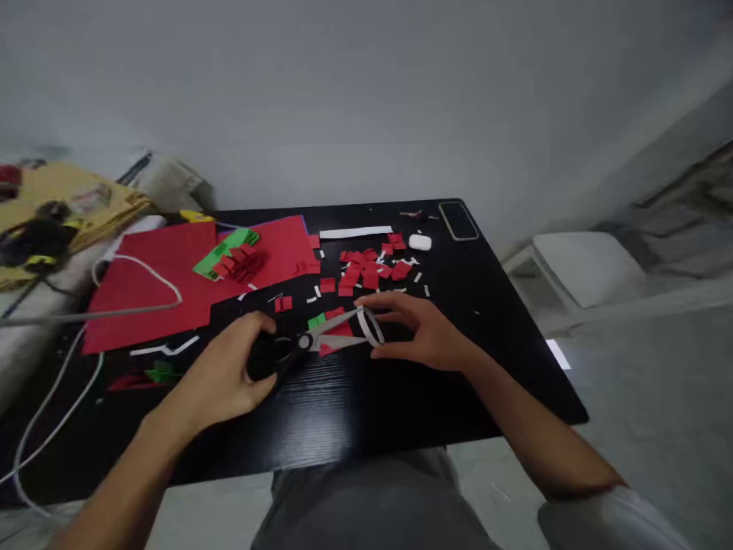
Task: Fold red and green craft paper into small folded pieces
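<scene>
My left hand (229, 374) is closed round the black handles of a pair of scissors (303, 341). The blades are spread and point right, their tips at a thin white ring (371, 326). Between the thumb and fingers of my right hand (421, 328) is that ring, held on edge; it could be a paper loop or a narrow roll, I cannot tell which. Under the blades lie red paper pieces (337, 328) and a small green paper piece (317, 321). Just beyond my right hand is a heap of red paper squares (363, 269).
Red sheets (154, 267) lie on the black table (366, 420), topped by a green folded paper (214, 256). Toward the back are a white strip (355, 232), keys (419, 215), a white case (420, 242) and a phone (458, 220). White cables (57, 389) run at left; a white stool (584, 267) stands right.
</scene>
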Motion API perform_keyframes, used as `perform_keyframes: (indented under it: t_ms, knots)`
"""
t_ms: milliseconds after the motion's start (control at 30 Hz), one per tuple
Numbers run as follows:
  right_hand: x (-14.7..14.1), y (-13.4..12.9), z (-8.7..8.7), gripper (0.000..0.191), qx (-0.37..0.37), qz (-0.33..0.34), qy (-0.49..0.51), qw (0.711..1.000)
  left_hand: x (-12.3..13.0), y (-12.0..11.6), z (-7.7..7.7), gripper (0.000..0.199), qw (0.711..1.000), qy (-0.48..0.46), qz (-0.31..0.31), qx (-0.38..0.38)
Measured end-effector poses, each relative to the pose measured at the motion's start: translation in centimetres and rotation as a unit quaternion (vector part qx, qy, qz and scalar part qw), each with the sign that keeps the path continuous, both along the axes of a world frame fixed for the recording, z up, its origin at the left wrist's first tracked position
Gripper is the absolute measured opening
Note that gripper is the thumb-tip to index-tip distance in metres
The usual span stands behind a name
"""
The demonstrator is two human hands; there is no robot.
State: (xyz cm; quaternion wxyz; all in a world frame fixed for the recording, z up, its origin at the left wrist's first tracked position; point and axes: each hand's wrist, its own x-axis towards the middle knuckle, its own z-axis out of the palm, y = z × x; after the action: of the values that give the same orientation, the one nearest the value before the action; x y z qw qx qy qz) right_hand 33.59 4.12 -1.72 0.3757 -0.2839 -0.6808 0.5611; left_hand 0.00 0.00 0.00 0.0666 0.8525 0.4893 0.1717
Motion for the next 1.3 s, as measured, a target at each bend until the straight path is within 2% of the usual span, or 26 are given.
perform_keyframes:
  t_ms: [133, 367, 567, 867, 1067, 1167, 1300]
  knots:
    - [0.2, -0.4, -0.2, 0.071, -0.006, -0.014, -0.028, 0.999, 0.2, 0.2, -0.2, 0.031, 1.0, -0.008, 0.012, -0.005]
    - [-0.1, -0.4, 0.5, 0.068, -0.02, -0.025, -0.062, 0.998, 0.4, 0.3, 0.2, 0.03, 1.0, -0.004, 0.007, -0.017]
    - [-0.2, -0.3, 0.1, 0.067, -0.024, -0.039, -0.074, 0.996, 0.3, 0.3, -0.1, 0.034, 0.999, 0.011, 0.015, -0.044]
    - [-0.2, -0.3, -0.1, 0.066, -0.032, -0.04, -0.083, 0.995, 0.3, 0.1, 0.2, 0.032, 1.0, -0.003, 0.017, -0.026]
    - [-0.6, -0.4, -0.2, 0.055, -0.02, -0.03, -0.088, 0.995, 0.0, -0.1, 0.9, 0.036, 0.999, -0.032, 0.023, -0.018]
    - [-0.7, -0.6, -0.2, 0.05, -0.032, -0.04, -0.089, 0.995, 0.0, 0.1, 0.9, 0.036, 0.997, -0.044, 0.055, -0.044]
    - [-0.9, -0.7, -0.2, 0.041, -0.045, -0.038, -0.088, 0.994, 0.1, 0.4, 0.4, 0.031, 0.988, -0.042, 0.078, -0.13]
